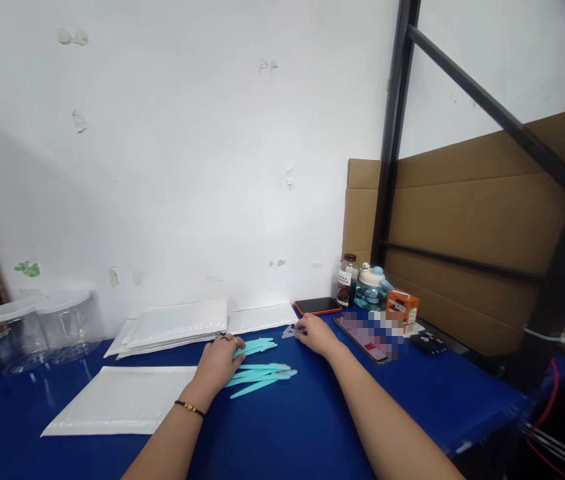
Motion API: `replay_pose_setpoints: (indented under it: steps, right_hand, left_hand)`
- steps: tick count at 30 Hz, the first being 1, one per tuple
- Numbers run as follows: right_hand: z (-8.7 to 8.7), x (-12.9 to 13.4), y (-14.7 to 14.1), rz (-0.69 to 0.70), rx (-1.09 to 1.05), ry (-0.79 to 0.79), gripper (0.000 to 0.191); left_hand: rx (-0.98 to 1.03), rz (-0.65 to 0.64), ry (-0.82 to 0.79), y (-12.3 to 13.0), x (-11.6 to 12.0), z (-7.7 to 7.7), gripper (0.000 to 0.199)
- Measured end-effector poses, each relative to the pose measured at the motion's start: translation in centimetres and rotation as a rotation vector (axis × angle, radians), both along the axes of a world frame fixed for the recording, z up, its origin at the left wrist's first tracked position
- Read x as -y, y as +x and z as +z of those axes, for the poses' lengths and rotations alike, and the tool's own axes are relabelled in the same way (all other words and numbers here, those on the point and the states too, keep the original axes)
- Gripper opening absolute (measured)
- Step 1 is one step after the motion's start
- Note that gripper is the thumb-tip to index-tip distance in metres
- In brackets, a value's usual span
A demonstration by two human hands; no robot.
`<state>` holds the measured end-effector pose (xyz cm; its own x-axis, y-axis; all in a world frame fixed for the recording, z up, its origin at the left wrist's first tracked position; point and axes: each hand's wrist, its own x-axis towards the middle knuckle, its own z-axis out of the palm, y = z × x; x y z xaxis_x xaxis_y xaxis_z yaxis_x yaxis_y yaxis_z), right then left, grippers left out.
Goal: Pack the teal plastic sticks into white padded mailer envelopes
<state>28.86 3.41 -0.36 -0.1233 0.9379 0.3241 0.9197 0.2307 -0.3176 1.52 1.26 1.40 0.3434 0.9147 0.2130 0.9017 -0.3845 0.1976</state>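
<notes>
My left hand (221,362) rests on the blue table with its fingers curled against the upper group of slim teal plastic sticks (258,347). A second loose group of teal sticks (262,377), some with pale translucent ends, lies fanned out just below it. Farther right, my right hand (316,335) has its fingertips pinched together at some small clear plastic pieces (289,332). Their exact kind is too small to make out. Left of my left hand a white padded envelope (122,400) lies flat.
More white envelopes (177,327) are stacked against the wall. Two clear lidded jars (65,327) stand left. On the right are an orange-edged phone (318,306), another phone (365,339), a dark bottle (347,283), a blue jug (371,293), an orange box (401,311) and a metal post (547,267).
</notes>
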Motion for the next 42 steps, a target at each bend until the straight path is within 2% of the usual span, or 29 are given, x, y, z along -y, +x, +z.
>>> replay_pose_setpoints:
  steps: [4,10,12,16,20,24,28,33,42]
  right_hand:
    - [-0.3,-0.3,-1.1,-0.053,0.073,-0.001,0.012]
    - [0.1,-0.1,-1.0,-0.086,0.041,0.049,0.010]
    - [0.3,0.1,-1.0,-0.024,-0.066,0.080,0.010]
    - [0.6,0.7,-2.0,0.223,-0.365,0.045,0.012]
    - [1.0,1.8,-3.5,0.378,-0.469,-0.031,0.012]
    - [1.5,2.3,-4.2,0.361,-0.480,0.026,0.012]
    - [2.1,2.5,-4.2,0.354,-0.484,0.159,0.017]
    - [3.4,3.6,-4.6,0.385,-0.534,0.316,0.018]
    - [3.7,4.0,-5.0,0.401,-0.535,0.292,0.017]
  left_hand:
    - [0.003,-0.001,-0.029,0.2,0.0,0.0,0.009]
    - [0.073,-0.007,-0.100,-0.2,-0.3,0.2,0.013]
    - [0.130,-0.006,-0.113,-0.3,-0.5,0.1,0.014]
    - [0.244,-0.050,-0.092,-0.5,-0.8,-0.2,0.017]
    - [0.322,-0.092,-0.090,-0.2,-0.7,0.0,0.027]
    - [0.423,-0.109,-0.075,0.0,-0.1,1.0,0.040]
    - [0.358,-0.109,-0.089,0.1,0.6,2.1,0.049]
    - [0.310,-0.125,-0.133,0.2,0.7,2.2,0.056]
    - [0.271,-0.147,-0.120,0.4,0.8,2.3,0.054]
